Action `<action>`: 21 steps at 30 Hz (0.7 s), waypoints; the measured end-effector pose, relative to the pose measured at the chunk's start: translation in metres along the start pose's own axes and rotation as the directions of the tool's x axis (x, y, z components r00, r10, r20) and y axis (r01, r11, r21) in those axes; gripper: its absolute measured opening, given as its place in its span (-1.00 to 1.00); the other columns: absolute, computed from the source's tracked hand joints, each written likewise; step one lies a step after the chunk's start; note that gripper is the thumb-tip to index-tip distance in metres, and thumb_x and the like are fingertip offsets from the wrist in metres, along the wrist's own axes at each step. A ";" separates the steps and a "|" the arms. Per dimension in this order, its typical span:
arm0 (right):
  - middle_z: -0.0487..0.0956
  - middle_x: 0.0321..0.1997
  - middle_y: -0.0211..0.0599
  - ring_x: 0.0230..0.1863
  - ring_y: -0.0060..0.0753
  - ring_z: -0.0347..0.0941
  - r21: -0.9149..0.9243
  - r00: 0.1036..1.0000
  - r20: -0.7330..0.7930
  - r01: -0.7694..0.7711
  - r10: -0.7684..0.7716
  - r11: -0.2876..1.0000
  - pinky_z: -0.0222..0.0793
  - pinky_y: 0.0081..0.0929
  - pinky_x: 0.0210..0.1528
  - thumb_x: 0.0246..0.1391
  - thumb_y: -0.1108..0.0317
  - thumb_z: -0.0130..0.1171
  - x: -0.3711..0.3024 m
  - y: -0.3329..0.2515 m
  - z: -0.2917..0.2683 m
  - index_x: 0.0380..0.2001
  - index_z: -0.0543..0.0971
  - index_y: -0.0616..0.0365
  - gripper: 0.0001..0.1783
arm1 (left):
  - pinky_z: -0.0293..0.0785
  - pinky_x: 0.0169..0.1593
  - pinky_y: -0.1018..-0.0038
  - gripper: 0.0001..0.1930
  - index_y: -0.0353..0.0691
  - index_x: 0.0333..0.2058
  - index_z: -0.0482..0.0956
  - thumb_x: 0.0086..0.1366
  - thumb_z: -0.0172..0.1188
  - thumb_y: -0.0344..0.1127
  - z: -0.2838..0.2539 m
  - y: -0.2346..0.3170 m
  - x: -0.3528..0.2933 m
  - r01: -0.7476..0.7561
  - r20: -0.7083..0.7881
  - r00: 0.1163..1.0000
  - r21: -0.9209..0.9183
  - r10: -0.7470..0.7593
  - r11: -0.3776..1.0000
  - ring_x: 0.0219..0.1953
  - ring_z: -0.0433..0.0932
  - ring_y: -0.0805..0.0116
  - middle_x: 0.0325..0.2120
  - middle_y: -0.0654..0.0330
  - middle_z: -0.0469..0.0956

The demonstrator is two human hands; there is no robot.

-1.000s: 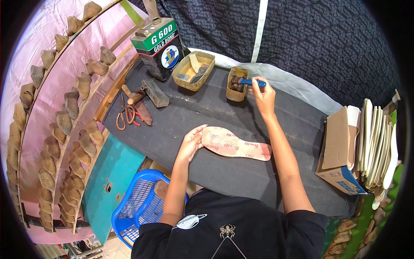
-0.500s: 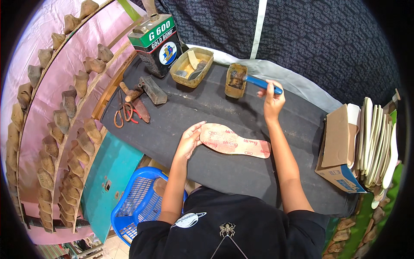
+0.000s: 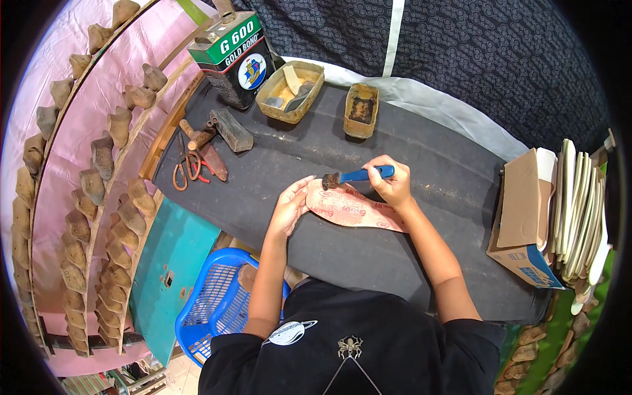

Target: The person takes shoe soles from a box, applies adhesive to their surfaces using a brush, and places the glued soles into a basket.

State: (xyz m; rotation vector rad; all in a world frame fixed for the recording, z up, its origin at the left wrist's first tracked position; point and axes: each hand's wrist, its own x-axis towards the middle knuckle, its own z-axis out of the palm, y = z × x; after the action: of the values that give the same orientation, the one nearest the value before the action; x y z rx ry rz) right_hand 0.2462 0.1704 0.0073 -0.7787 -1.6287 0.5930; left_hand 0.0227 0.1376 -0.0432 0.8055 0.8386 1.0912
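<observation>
A pinkish insole (image 3: pixel 352 209) with red print lies on the black-covered table, its wide end to the left. My left hand (image 3: pixel 290 205) grips that wide end at its edge, thumb on top. In my right hand (image 3: pixel 390 184) is a brush (image 3: pixel 366 174) with a blue handle, fingers closed round it. The brush's dark bristles rest on or just over the insole's upper left end. Beyond it stands a small tub (image 3: pixel 361 112) with dark brown residue inside. My right hand covers part of the insole's narrow end.
A yellowish tub (image 3: pixel 291 92) with scraps and a green-black metal can (image 3: pixel 232 59) stand at the back left. Near them lie scissors (image 3: pixel 187 168), a hammer (image 3: pixel 196 137) and a dark block (image 3: pixel 232 130). A cardboard box (image 3: pixel 522 210) holds stacked soles at right; a blue basket (image 3: pixel 224 296) stands lower left.
My right hand has brought the brush from the small tub down and left to the insole. My left hand still holds the insole's wide end.
</observation>
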 end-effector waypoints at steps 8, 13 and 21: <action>0.24 -0.86 -0.42 -0.81 -0.61 0.16 -0.167 0.998 0.048 0.051 -0.044 0.985 0.05 -0.61 -0.73 -0.17 0.37 0.09 0.016 0.000 -0.024 -0.76 0.36 0.19 -0.78 | 0.38 -0.13 0.54 -0.64 -0.37 -0.01 0.19 0.24 -0.14 -0.35 0.000 -0.001 0.001 0.020 -0.020 1.000 0.055 -0.019 0.998 -0.19 0.44 0.46 -0.18 0.13 0.40; 0.35 -0.81 -0.50 -0.77 -0.74 0.22 -0.018 0.997 -0.048 -0.064 0.063 0.998 0.11 -0.72 -0.71 -0.09 0.37 0.09 0.020 -0.002 -0.017 -0.69 0.42 0.23 -0.79 | 0.38 -0.12 0.55 -0.63 -0.37 0.00 0.18 0.24 -0.14 -0.35 -0.001 -0.002 0.001 0.017 -0.012 1.000 0.031 -0.016 0.999 -0.19 0.44 0.45 -0.17 0.13 0.40; 0.37 -0.79 -0.46 -0.75 -0.73 0.26 0.034 0.972 0.049 -0.233 0.231 0.972 0.13 -0.71 -0.70 -0.07 0.34 0.08 0.010 0.005 -0.007 -0.67 0.42 0.21 -0.79 | 0.38 -0.12 0.56 -0.64 -0.37 -0.02 0.21 0.24 -0.14 -0.35 0.002 -0.001 0.000 0.019 -0.039 0.999 0.048 -0.017 0.999 -0.20 0.44 0.46 -0.19 0.14 0.41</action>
State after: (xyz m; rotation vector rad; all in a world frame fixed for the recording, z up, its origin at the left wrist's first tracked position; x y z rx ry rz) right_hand 0.2532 0.1814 0.0111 -0.9398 -1.5726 0.8112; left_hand 0.0249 0.1370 -0.0428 0.8182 0.9060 1.0772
